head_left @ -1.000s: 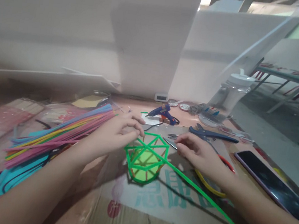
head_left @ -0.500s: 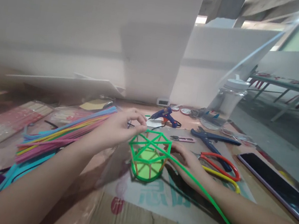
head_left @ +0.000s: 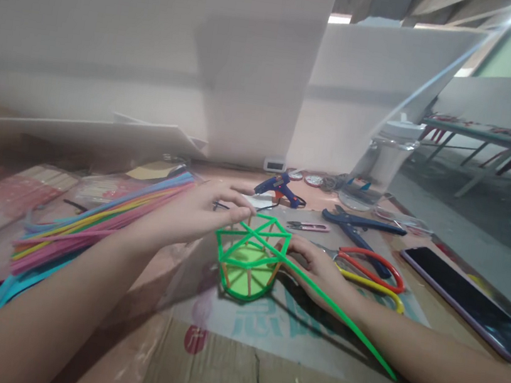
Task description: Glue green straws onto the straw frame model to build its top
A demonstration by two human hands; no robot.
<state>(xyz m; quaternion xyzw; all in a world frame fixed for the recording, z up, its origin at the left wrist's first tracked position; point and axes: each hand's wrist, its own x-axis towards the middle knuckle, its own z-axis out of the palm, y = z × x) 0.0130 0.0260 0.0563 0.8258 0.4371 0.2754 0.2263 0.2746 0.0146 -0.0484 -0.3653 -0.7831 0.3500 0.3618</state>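
Behind green basket [head_left: 248, 271]: glue gun [head_left: 279, 189], pliers [head_left: 359, 222].

Both hands meet at the green straw frame [head_left: 249, 260].
The left hand [head_left: 195, 215] reaches in from the frame's left, forearm raised, with its stretched fingers pinched together on the top rim. The right hand [head_left: 316, 266] lies palm down against the frame's right side, fingers curled towards it, forearm low.
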